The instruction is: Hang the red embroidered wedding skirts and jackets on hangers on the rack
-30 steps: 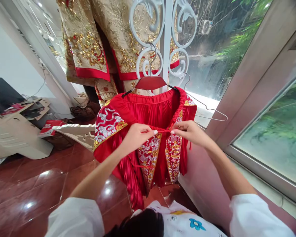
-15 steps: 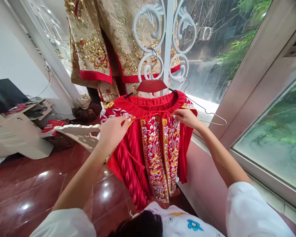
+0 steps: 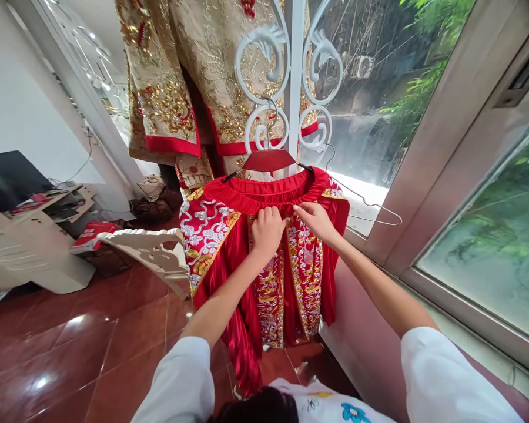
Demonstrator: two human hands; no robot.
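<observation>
A red embroidered skirt [image 3: 211, 235] with a gathered waistband hangs from a dark red hanger [image 3: 271, 158]. Gold and silver patterns run down its front panels. My left hand [image 3: 268, 230] is closed at the front middle of the waistband, back of the hand toward me, its fingertips partly hidden. Close beside it, my right hand [image 3: 316, 222] pinches at the same spot with thumb and forefinger. Both are at the thin red cord of the waistband, which is mostly covered by my fingers now.
Gold-and-cream garments with red hems [image 3: 167, 106] hang behind, by a white scrolled metal rack [image 3: 294, 88]. A bare wire hanger [image 3: 370, 205] hangs at the right near the window [image 3: 361, 129]. A carved white chair [image 3: 145, 249] and a desk [image 3: 39, 247] stand left.
My left hand has moved right, from the skirt's left side to the middle, close to my right hand. The cord stretched between them no longer shows. My right hand has shifted slightly left.
</observation>
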